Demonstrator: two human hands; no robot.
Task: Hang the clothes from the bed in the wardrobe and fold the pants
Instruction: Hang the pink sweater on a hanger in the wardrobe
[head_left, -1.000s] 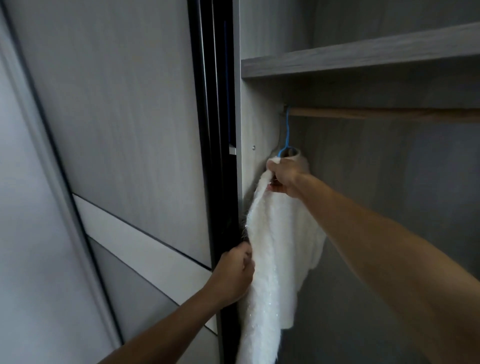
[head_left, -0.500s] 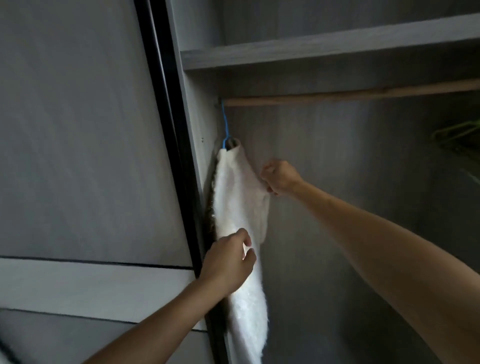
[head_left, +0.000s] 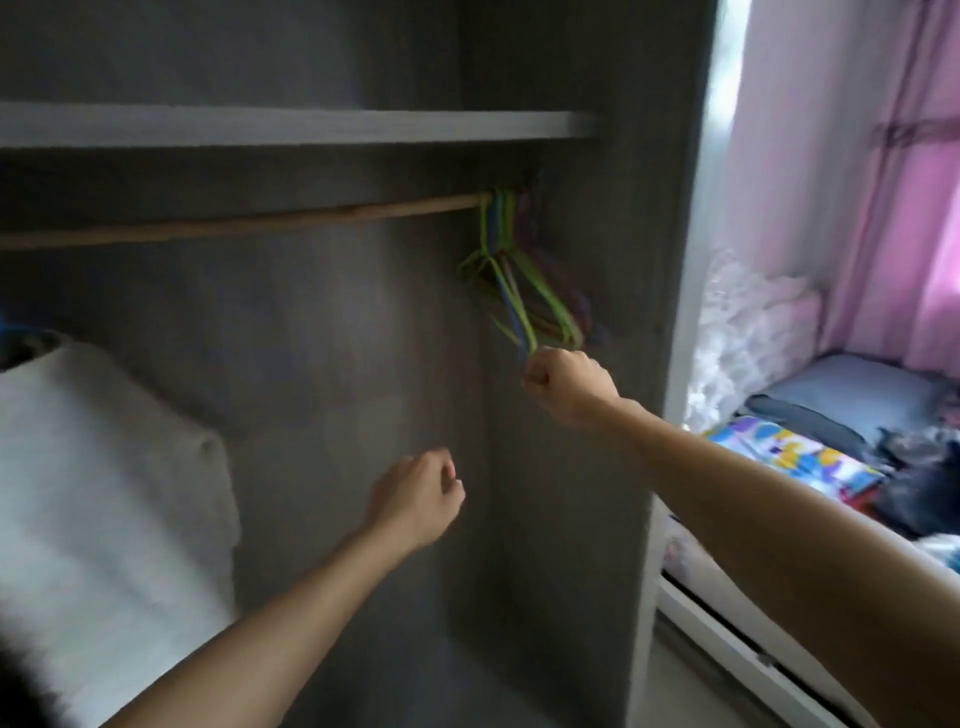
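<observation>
Inside the open wardrobe (head_left: 597, 467), on my feed from the head camera, the person's right hand (head_left: 569, 382) reaches up to the hangers (head_left: 519, 291) bunched at the right end of the wooden rod (head_left: 234, 223). Its fingers are curled into a fist round the lower corner of the bunch, where a green hanger and a blue one run down into the grip. The other hangers, green and purple, hang pressed together against the wardrobe's right wall, with their hooks over the rod just under the shelf (head_left: 291, 127).

The left hand (head_left: 415, 499) hovers lower and to the left, in front of the back panel. Its fingers are loosely bent, it holds nothing, and it is well apart from the hangers.

At the far left I see a white fuzzy sweater (head_left: 104, 467) inside the wardrobe below the rod. It is blurred, with a sliver of blue at its top, and I cannot make out what holds it up.

To the right, past the wardrobe's side panel, lies the bed (head_left: 727, 639). A heap of dark clothes (head_left: 924, 493) lies on it, beside a brightly patterned sheet (head_left: 795, 457) and near a grey-blue pillow (head_left: 852, 395). I cannot pick out single garments in the heap. A pink curtain (head_left: 909, 208) hangs behind the bed.
</observation>
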